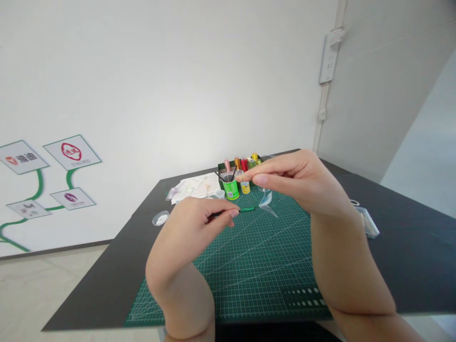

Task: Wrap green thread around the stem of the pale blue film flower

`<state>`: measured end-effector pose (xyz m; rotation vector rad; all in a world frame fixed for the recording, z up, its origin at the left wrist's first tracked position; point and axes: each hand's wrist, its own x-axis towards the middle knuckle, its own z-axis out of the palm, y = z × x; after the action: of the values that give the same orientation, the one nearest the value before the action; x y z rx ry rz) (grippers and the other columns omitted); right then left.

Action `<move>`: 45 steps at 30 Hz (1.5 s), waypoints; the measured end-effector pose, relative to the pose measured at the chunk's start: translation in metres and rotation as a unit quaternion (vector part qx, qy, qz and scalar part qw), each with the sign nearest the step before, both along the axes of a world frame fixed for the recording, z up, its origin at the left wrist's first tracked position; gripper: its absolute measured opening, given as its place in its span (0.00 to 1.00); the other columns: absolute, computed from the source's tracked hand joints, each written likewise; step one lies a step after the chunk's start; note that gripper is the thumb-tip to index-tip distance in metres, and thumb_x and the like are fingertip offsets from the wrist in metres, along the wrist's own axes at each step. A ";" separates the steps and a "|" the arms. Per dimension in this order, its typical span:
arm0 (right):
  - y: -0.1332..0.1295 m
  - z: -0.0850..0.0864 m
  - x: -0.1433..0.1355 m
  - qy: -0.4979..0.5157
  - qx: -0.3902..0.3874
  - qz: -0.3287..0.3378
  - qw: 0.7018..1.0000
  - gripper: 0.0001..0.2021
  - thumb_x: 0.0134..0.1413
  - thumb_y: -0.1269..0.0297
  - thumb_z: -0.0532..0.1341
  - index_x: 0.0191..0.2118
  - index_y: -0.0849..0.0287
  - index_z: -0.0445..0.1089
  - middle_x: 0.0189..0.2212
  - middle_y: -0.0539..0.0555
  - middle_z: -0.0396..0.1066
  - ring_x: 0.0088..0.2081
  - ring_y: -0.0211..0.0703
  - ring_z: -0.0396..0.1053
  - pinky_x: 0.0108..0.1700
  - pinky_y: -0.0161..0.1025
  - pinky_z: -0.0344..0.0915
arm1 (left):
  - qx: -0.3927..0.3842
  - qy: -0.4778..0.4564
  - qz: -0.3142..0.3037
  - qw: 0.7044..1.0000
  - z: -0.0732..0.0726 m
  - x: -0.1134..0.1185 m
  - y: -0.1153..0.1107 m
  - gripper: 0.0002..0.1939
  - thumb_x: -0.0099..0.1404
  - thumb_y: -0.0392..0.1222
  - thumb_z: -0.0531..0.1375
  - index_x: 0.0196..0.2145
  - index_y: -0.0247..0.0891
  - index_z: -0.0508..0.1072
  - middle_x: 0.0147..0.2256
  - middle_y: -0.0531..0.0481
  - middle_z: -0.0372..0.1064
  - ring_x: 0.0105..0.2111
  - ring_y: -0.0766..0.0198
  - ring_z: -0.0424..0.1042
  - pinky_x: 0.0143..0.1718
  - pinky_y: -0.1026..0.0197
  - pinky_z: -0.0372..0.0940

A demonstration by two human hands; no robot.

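My left hand [203, 223] is closed on a thin tool with a dark handle and a green section [247, 209] that points to the right, above the green cutting mat [256, 266]. Higher and to the right, my right hand [295, 178] pinches a fine thread or wire [245, 176] between thumb and fingers. A small translucent blue-white piece [265, 198] hangs below the right fingers, close to the tool's tip. Whether the tip touches it I cannot tell.
Behind the hands stand a green can [231, 189] with tools, a yellow jar [245, 188] and a box of thread spools [244, 164]. White paper [195, 186] and a small dish [160, 218] lie left; a clear case [369, 223] lies right.
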<state>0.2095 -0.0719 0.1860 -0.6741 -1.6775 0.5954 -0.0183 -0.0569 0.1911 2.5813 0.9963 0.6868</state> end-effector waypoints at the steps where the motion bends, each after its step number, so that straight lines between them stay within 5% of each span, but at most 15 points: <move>1: 0.000 0.000 0.000 0.002 -0.001 -0.001 1.000 0.06 0.58 0.63 0.70 0.38 0.51 0.86 0.36 0.52 0.85 0.36 0.44 0.81 0.36 0.36 0.76 | -0.001 -0.001 0.000 1.000 0.000 0.000 0.000 0.16 0.74 0.43 0.58 0.29 0.42 0.80 0.24 0.58 0.76 0.20 0.69 0.64 0.24 0.64 0.54; 16: 0.015 -0.006 0.002 0.010 -0.039 0.000 0.999 0.08 0.59 0.59 0.70 0.40 0.54 0.86 0.38 0.54 0.85 0.41 0.46 0.81 0.40 0.37 0.75 | 0.061 -0.044 -0.020 0.997 -0.006 -0.003 -0.006 0.09 0.72 0.42 0.64 0.44 0.52 0.85 0.40 0.57 0.84 0.35 0.61 0.81 0.36 0.62 0.69; 28: 0.020 -0.006 0.008 -0.037 -0.069 0.014 0.997 0.10 0.59 0.57 0.70 0.41 0.55 0.86 0.41 0.56 0.85 0.42 0.47 0.80 0.41 0.38 0.73 | 0.197 -0.087 -0.015 0.976 -0.004 -0.006 -0.017 0.05 0.70 0.42 0.67 0.41 0.49 0.84 0.33 0.58 0.82 0.30 0.65 0.78 0.35 0.61 0.70; 45: 0.019 -0.004 0.007 -0.052 -0.049 0.022 0.997 0.09 0.60 0.56 0.70 0.41 0.52 0.86 0.39 0.55 0.85 0.39 0.45 0.80 0.39 0.39 0.73 | 0.246 -0.123 -0.015 0.961 -0.001 -0.004 -0.021 0.04 0.69 0.40 0.67 0.37 0.49 0.80 0.32 0.58 0.81 0.31 0.64 0.78 0.34 0.59 0.71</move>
<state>0.2166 -0.0530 0.1819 -0.7510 -1.7731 0.6879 -0.0227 -0.0783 0.1903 2.8045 0.7806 1.3571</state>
